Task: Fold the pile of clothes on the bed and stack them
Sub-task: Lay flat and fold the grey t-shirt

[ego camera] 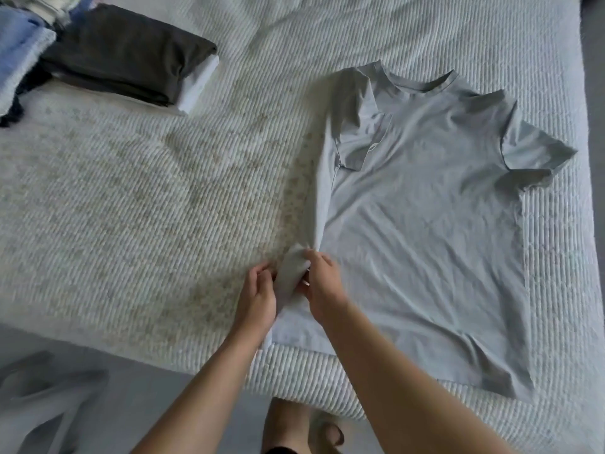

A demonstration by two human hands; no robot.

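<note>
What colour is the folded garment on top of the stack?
Dark charcoal grey folded garment, seen in the head view.

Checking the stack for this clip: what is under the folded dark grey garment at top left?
A folded white garment lies directly under the dark grey garment, its edge showing along the right side. Anything else beneath is covered, so I cannot tell.

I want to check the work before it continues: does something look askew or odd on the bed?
Nothing is damaged. The light grey T-shirt is uneven: one sleeve is folded inward, the other sticks out. Both hands, left hand and right hand, pinch its bunched lower corner.
</note>
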